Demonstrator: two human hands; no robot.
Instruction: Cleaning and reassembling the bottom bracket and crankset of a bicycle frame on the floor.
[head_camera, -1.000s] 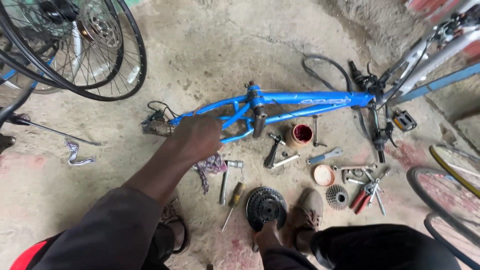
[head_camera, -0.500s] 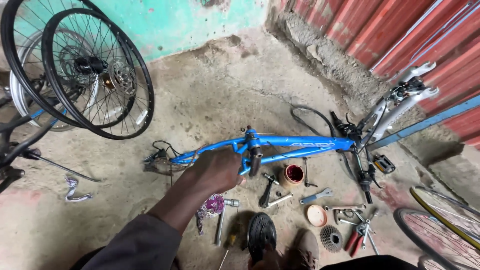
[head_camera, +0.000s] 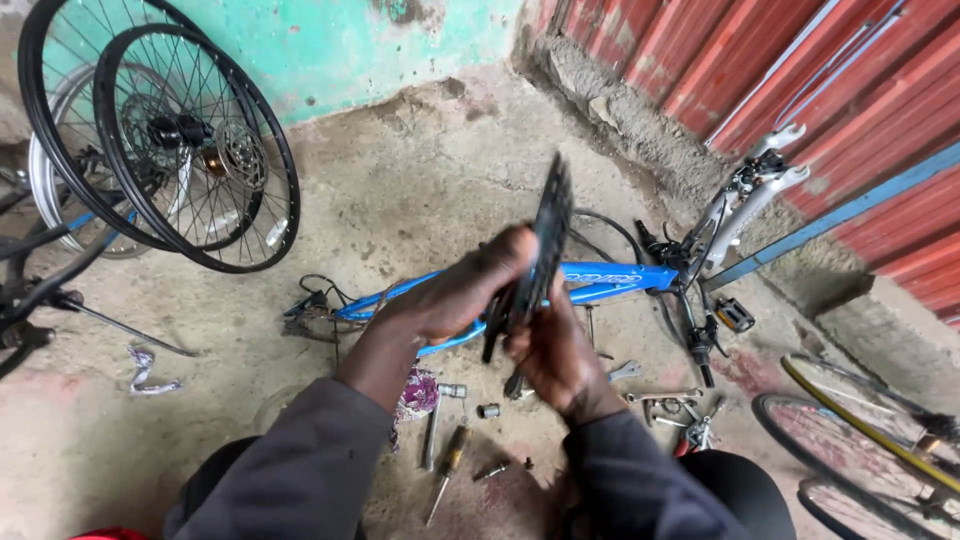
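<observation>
Between both raised hands, at the middle of the view, a dark toothed chainring with its crank arm (head_camera: 545, 245) is held on edge, above the floor and in front of the frame. The left hand (head_camera: 460, 295) grasps its near side, fingers wrapped over the lower part. The right hand (head_camera: 555, 350) grips it from below, thumb up against the metal. Both arms wear dark grey sleeves.

Behind the hands, a blue bike frame (head_camera: 610, 280) lies on its side on the concrete floor (head_camera: 420, 180), its white fork (head_camera: 745, 195) pointing toward a red corrugated wall (head_camera: 800, 60). A pedal (head_camera: 733, 314) sits beside the handlebar end.

Below the hands, small tools are scattered on the floor: a screwdriver (head_camera: 447, 480), a socket (head_camera: 488, 410), a wrench (head_camera: 625, 371) and red-handled pliers (head_camera: 695, 435). A patterned rag (head_camera: 418, 392) lies near the left forearm.

At the upper left, 2 black spoked wheels (head_camera: 195, 150) lean against a green wall (head_camera: 330, 45). At the lower right, part of another wheel with a yellow-trimmed tyre (head_camera: 860, 420) is visible.
</observation>
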